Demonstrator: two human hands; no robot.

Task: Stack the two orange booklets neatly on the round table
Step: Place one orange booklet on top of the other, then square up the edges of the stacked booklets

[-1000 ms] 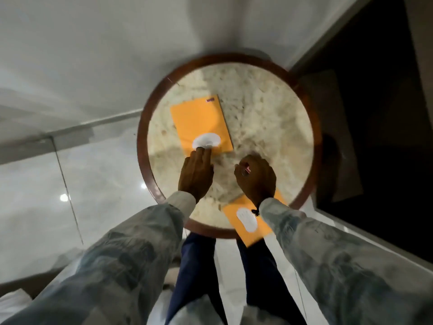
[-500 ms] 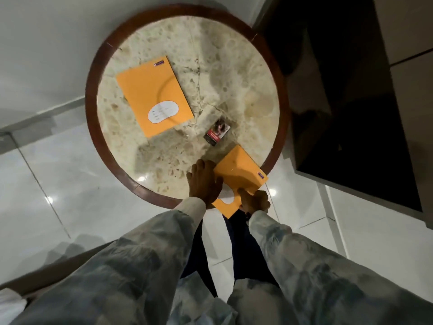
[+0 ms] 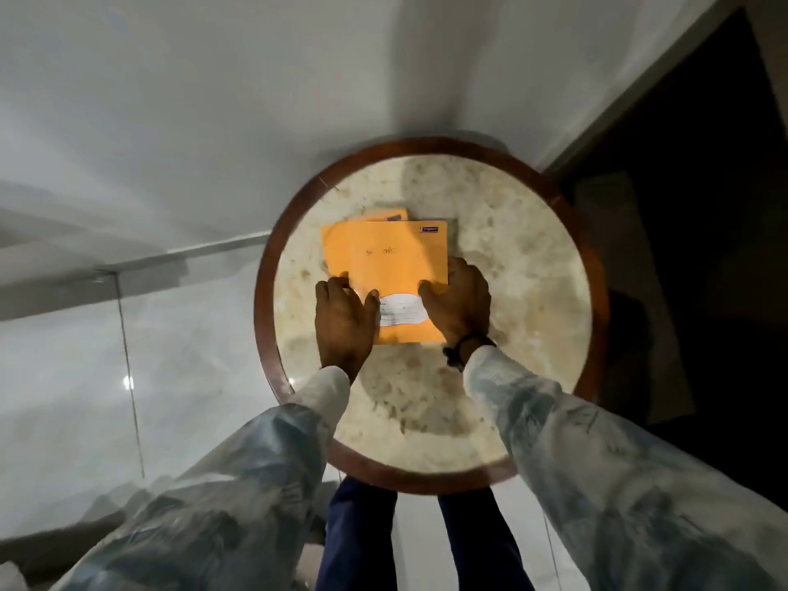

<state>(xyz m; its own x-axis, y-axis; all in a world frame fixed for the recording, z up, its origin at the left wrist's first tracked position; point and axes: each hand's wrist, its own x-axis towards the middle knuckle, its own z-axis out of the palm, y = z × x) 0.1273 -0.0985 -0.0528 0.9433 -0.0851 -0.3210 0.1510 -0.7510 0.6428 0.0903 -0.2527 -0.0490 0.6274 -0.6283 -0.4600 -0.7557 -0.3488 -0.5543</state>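
Note:
Two orange booklets lie one on the other on the round marble table (image 3: 511,266) with a brown wooden rim. The upper booklet (image 3: 392,262) has a white label near its front edge. The lower booklet (image 3: 386,214) shows only as a thin strip and corner past the upper one's far and left edges, slightly askew. My left hand (image 3: 343,322) rests on the stack's left front corner, fingers curled over the edge. My right hand (image 3: 458,307) presses on the right front corner. Both hands grip the upper booklet.
The table stands against a white wall. A dark doorway or panel (image 3: 699,249) is to the right. Glossy white floor tiles (image 3: 85,377) spread to the left. My legs in dark blue trousers (image 3: 362,535) are just in front of the table.
The booklet that hung over the table's front edge now lies on top of the other one. Both hands moved forward with it. The small card seen earlier is out of sight.

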